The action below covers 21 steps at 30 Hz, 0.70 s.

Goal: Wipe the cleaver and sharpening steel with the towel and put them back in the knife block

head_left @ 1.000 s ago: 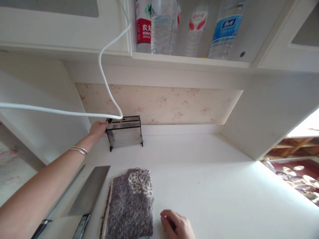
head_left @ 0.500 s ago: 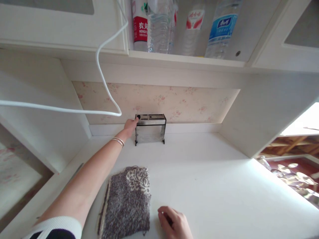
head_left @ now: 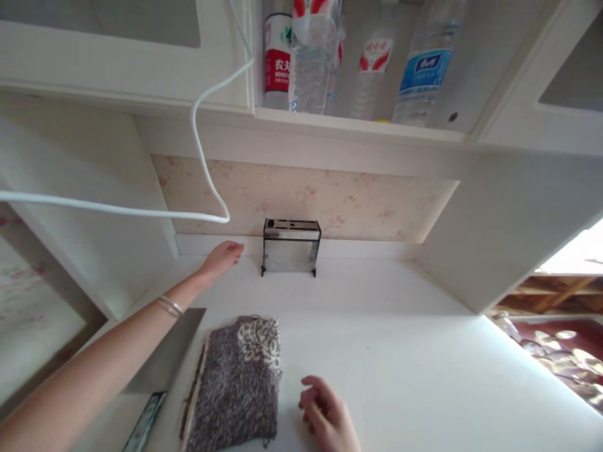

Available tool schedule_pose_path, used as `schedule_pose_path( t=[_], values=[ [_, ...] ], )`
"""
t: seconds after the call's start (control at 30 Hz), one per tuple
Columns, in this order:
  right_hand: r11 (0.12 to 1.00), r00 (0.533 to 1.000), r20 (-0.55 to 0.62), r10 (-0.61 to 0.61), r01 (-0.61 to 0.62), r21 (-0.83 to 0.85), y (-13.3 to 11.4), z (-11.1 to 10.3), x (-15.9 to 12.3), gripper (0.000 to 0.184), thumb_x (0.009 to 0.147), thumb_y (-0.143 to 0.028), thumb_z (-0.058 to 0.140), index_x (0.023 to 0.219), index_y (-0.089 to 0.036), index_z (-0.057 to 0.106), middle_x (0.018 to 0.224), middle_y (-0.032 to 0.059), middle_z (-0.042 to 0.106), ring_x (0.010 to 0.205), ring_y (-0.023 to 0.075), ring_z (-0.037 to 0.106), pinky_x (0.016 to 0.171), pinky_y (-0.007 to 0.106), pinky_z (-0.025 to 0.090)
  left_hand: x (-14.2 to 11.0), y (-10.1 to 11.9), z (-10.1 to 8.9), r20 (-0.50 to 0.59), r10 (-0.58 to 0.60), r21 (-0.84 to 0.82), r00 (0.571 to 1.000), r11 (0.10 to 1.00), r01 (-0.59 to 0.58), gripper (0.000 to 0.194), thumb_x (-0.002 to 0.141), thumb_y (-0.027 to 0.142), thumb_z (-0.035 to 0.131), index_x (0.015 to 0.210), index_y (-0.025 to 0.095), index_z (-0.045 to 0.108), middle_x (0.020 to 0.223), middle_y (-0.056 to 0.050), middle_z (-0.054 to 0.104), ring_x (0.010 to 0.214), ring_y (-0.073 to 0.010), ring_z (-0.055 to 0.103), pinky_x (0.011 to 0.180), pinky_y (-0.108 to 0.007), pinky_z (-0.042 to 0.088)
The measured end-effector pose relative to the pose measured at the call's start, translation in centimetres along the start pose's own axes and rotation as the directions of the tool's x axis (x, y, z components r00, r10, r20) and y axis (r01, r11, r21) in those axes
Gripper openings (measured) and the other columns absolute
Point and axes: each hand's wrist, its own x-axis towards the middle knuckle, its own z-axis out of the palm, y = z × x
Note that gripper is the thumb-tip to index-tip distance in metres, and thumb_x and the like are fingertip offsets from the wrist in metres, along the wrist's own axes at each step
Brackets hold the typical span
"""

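My left hand [head_left: 226, 255] reaches forward over the white countertop, its fingers loosely curled and nothing visible in them. A short gap separates it from a small stand [head_left: 292, 235] with a silver top, black edges and a see-through lower part, which is upright by the back wall. Close to me lies a folded grey-brown knitted cloth [head_left: 235, 383] with a cream loopy pattern at one corner. Just right of the cloth, my right hand [head_left: 327, 414] hovers at or over the countertop; its fingers are bent but apart, and I see nothing held.
A white cable [head_left: 202, 157] hangs across the upper left. Several plastic bottles [head_left: 313, 63] stand in the open cupboard [head_left: 358, 127] above. On the left are a flat grey panel [head_left: 164, 351] and a narrow dark strip [head_left: 144, 422]. Side panels [head_left: 513, 213] flank the countertop [head_left: 400, 351].
My left hand has let go of the stand's left end and moved back to the left. The stand keeps its place by the wall. My right hand's fingers have spread a little.
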Motion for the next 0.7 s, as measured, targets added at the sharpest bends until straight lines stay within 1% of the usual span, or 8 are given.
schedule_pose_path(
  t=[0.07,0.17,0.23,0.37,0.47,0.53,0.6,0.7],
  values=[
    [0.965,0.988,0.053,0.145,-0.153,0.211,-2.2,-0.2,0.6,0.047,0.072,-0.055,0.068,0.104,-0.022,0.061,0.099,0.0072,0.066,0.082,0.0190,0.064,0.068,0.027,0.051,-4.3,-0.9,-2.4,0.020,-0.061,0.078,0.998,0.995,0.059,0.047,0.080,0.049,0.054,0.100,0.007,0.059,0.090,-0.007,0.063,0.077,-0.0173,0.057,0.067,-0.028,0.045],
    [0.864,0.949,0.189,0.253,-0.310,0.398,-5.2,0.3,1.9,0.050,0.073,-0.046,0.071,0.116,-0.025,0.056,0.129,0.0079,0.055,0.105,0.0207,0.060,0.084,0.032,0.050,-12.2,-3.2,-5.9,0.063,-0.153,0.248,0.986,0.959,0.133,0.042,0.078,0.054,0.056,0.096,0.016,0.063,0.073,-0.001,0.063,0.069,-0.0192,0.059,0.060,-0.027,0.043],
    [0.821,0.924,0.266,0.274,-0.369,0.436,-6.3,1.3,3.0,0.051,0.075,-0.043,0.070,0.120,-0.026,0.053,0.126,0.0078,0.057,0.101,0.0196,0.062,0.081,0.033,0.051,-17.6,-5.3,-7.8,0.029,-0.186,0.410,0.982,0.898,0.158,0.040,0.080,0.056,0.052,0.096,0.021,0.063,0.077,0.000,0.066,0.075,-0.0193,0.061,0.068,-0.026,0.045],
    [0.845,0.883,0.375,0.282,-0.413,0.339,-6.5,4.4,5.2,0.036,0.076,-0.046,0.066,0.098,-0.018,0.061,0.087,0.0041,0.066,0.065,0.0126,0.061,0.055,0.024,0.047,-25.4,-9.5,-10.0,-0.088,-0.328,0.516,0.941,0.793,0.324,0.045,0.080,0.062,0.046,0.095,0.024,0.062,0.079,-0.001,0.069,0.073,-0.0197,0.065,0.068,-0.025,0.047],
    [0.900,0.849,0.413,0.330,-0.415,0.133,-6.2,7.0,5.5,0.039,0.075,-0.054,0.064,0.081,-0.016,0.062,0.062,-0.0013,0.056,0.043,0.0084,0.046,0.038,0.021,0.032,-27.8,-10.9,-10.4,-0.124,-0.387,0.544,0.914,0.743,0.389,0.046,0.081,0.064,0.042,0.093,0.024,0.061,0.090,-0.003,0.070,0.077,-0.0199,0.067,0.070,-0.025,0.048],
    [0.932,0.841,0.443,0.310,-0.361,0.033,-6.4,8.4,4.9,0.038,0.072,-0.052,0.069,0.080,-0.015,0.063,0.061,-0.0016,0.056,0.042,0.0079,0.043,0.038,0.021,0.029,-28.0,-11.2,-10.2,-0.097,-0.383,0.567,0.919,0.738,0.367,0.046,0.081,0.064,0.042,0.091,0.024,0.060,0.092,-0.003,0.070,0.082,-0.0204,0.067,0.072,-0.024,0.048],
    [0.959,0.828,0.518,0.214,-0.279,0.049,-7.0,9.4,4.0,0.039,0.065,-0.042,0.078,0.089,-0.015,0.065,0.072,0.0010,0.064,0.054,0.0101,0.052,0.048,0.022,0.038,-27.8,-11.5,-9.7,-0.057,-0.358,0.597,0.932,0.736,0.319,0.047,0.080,0.065,0.043,0.092,0.023,0.058,0.092,-0.004,0.070,0.086,-0.0218,0.067,0.074,-0.025,0.047],
    [0.957,0.764,0.644,0.026,-0.206,0.206,-7.5,10.2,3.0,0.060,0.055,-0.027,0.085,0.110,-0.019,0.062,0.100,0.0028,0.069,0.089,0.0178,0.061,0.078,0.028,0.046,-26.9,-12.1,-9.1,-0.015,-0.324,0.638,0.946,0.725,0.259,0.050,0.080,0.066,0.042,0.096,0.021,0.056,0.094,-0.007,0.069,0.091,-0.0239,0.065,0.075,-0.026,0.046]
  ],
)
